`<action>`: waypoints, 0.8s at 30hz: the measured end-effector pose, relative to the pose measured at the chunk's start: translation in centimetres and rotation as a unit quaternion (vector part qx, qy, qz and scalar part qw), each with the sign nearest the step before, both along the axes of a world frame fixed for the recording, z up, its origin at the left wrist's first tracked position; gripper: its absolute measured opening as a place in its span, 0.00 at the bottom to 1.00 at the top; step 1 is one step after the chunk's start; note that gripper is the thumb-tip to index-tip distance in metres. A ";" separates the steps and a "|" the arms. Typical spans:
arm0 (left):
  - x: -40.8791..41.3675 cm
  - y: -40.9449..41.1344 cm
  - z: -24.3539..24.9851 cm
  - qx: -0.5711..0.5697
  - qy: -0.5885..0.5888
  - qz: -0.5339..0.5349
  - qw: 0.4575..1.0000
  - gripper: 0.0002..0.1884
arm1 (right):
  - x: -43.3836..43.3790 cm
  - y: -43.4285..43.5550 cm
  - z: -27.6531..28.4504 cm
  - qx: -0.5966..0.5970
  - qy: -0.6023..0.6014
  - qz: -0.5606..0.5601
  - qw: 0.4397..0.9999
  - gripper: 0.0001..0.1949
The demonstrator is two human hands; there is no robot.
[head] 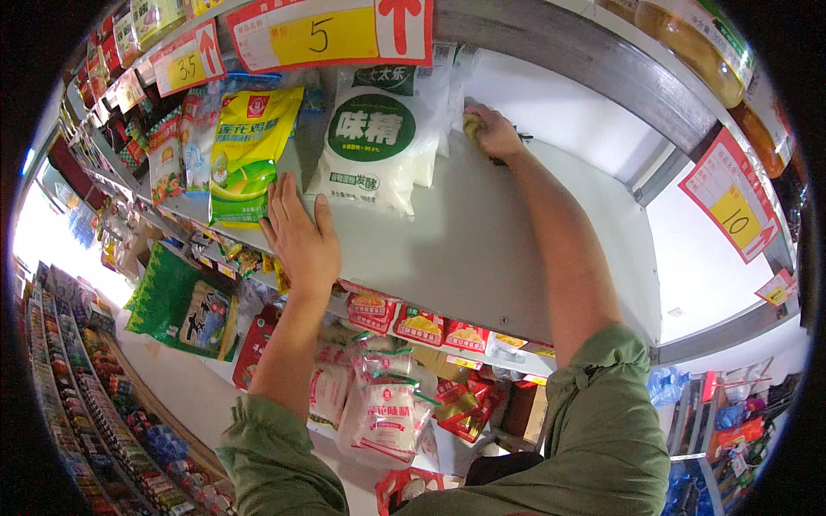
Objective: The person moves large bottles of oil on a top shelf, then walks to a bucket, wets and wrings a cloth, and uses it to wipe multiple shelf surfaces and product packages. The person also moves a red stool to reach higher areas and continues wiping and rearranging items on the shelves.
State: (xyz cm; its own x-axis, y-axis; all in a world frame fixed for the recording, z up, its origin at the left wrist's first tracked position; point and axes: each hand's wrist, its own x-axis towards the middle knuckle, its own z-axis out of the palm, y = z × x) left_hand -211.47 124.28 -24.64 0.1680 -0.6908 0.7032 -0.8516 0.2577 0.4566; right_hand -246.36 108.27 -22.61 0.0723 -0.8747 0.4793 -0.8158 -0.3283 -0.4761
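My left hand [302,235] rests flat at the front of a grey metal shelf [477,258], fingers extended. Its fingertips meet the lower right edge of a yellow and green seasoning pouch [251,158]. Just right of that pouch stands a white plastic bag of seasoning [371,138] with a round green label, and more white bags [439,129] sit behind it. Deep on the shelf, right of these bags, my right hand [497,134] grips a small yellowish wad [474,127], cloth or sponge. A small dark thing beside that wrist is too unclear to name.
Price cards [322,32] hang from the shelf edge above. Red packets [419,324] line the shelf below, over stacked white bags [387,413]. A green rice sack [187,303] lies lower left. Bottles [694,48] stand at upper right, near a metal shelf post [710,338].
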 end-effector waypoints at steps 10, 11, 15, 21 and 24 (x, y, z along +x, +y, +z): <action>0.2 -0.4 -0.1 -0.020 0.012 -0.003 1.000 0.25 | 0.2 9.7 -0.6 0.075 0.015 0.071 0.994 0.24; 0.3 -0.5 -0.2 -0.014 0.012 0.004 1.000 0.25 | 1.2 11.6 -0.6 0.082 0.030 0.089 0.992 0.25; -0.2 -0.5 -0.3 0.002 0.011 0.018 1.000 0.24 | 3.7 20.7 0.3 0.106 -0.014 0.303 0.947 0.30; 0.0 -0.6 -0.3 -0.018 0.009 0.017 1.000 0.23 | -0.6 22.4 0.0 0.077 0.058 0.187 0.978 0.31; -0.5 -0.5 -0.2 -0.021 0.023 0.009 0.999 0.23 | -3.5 16.1 0.3 0.103 0.145 -0.020 0.984 0.31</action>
